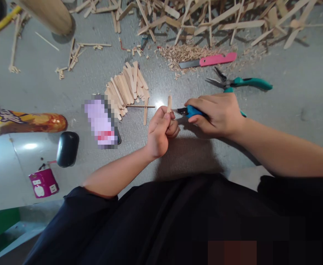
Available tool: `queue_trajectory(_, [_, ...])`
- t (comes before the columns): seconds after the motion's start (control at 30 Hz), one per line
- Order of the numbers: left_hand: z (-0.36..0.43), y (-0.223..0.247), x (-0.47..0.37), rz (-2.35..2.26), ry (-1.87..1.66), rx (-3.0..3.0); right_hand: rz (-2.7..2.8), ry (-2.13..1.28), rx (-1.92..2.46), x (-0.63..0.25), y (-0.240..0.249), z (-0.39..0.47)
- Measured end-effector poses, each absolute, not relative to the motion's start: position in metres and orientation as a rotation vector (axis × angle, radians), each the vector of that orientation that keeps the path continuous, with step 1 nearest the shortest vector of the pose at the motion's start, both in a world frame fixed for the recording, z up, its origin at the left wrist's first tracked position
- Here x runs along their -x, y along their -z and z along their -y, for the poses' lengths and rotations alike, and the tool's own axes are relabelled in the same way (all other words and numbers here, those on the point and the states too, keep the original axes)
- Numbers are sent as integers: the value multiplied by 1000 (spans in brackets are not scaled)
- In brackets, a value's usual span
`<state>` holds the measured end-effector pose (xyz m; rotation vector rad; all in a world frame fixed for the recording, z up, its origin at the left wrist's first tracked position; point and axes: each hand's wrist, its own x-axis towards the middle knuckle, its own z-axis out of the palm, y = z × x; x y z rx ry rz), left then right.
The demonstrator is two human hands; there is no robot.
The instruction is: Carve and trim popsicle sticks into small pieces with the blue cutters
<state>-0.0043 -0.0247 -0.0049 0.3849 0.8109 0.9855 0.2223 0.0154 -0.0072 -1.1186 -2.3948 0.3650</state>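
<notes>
My left hand (161, 129) is closed, pinching a wooden craft stick (169, 103) upright between thumb and fingers. My right hand (218, 114) wraps round a blue-handled tool (194, 111) with a black head and a thin tip. That tip points left and reaches the stick near my left fingertips; whether it touches cannot be told. A pile of craft sticks (125, 86) lies beyond my left hand, with a thin dark rod (141, 106) across a stick at its edge. Green-handled pliers (249, 82) lie open just beyond my right hand.
A pink-handled knife (218, 59) lies against wood chips (183, 55). Structures of joined sticks (211, 25) stand along the far side. To the left are a blurred phone (100, 121), a dark oval case (67, 149), a magenta box (44, 183), a snack packet (26, 121) and a wooden cylinder (51, 16).
</notes>
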Motion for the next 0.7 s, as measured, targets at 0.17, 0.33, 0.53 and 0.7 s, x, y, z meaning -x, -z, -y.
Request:
queue_trajectory(0.17, [26, 6, 3, -803, -979, -402, 2402, -486, 1144, -224, 0, -16])
queue_trajectory(0.33, [26, 8, 3, -752, -999, -375, 2423, -503, 1169, -224, 1, -17])
queue_trajectory(0.53, [26, 8, 4, -736, -989, -362, 2435, -415, 1164, -223, 2, -17])
queue_trajectory(0.7, [25, 5, 4, -753, -994, -361, 2433, -355, 1069, -225, 2, -19])
